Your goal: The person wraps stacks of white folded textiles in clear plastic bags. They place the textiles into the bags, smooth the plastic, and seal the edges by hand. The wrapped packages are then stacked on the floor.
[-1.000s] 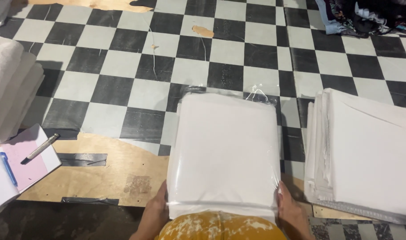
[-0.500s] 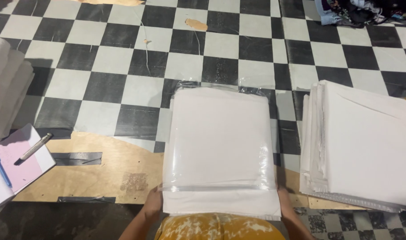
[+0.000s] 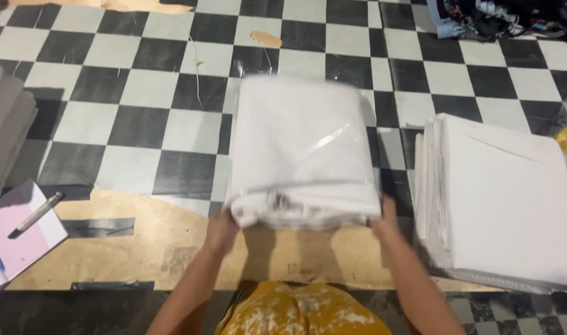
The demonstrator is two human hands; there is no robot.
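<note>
Both hands hold one white folded cloth bundle (image 3: 303,152) wrapped in clear plastic film. The left hand (image 3: 221,231) closes its grip on the bundle's near left corner; the right hand (image 3: 386,218) closes its grip on the near right corner. The fingers of both hands pass under the bundle and are hidden, so only the backs of the hands and the forearms show. The near edge of the bundle is lifted off the floor; whether the far edge rests on the floor cannot be determined, because the bundle is blurred.

The bundle sits over the checkered floor (image 3: 128,130), near the middle of the view, its near edge above a bare brown patch (image 3: 165,236) where the tiles are missing.

To the right, close beside the bundle but apart from it, lies a stack of white folded sheets (image 3: 507,198); its right edge is cut off by the frame. At the left edge, another white stack (image 3: 4,130) is only partly in view. Near the left near corner lies a pink notepad (image 3: 22,236) with a pen (image 3: 40,211) on it, also partly cut off. A pile of dark fabric (image 3: 500,15) is cropped at the far right corner. The person's yellow patterned garment (image 3: 302,313) fills the bottom edge.
</note>
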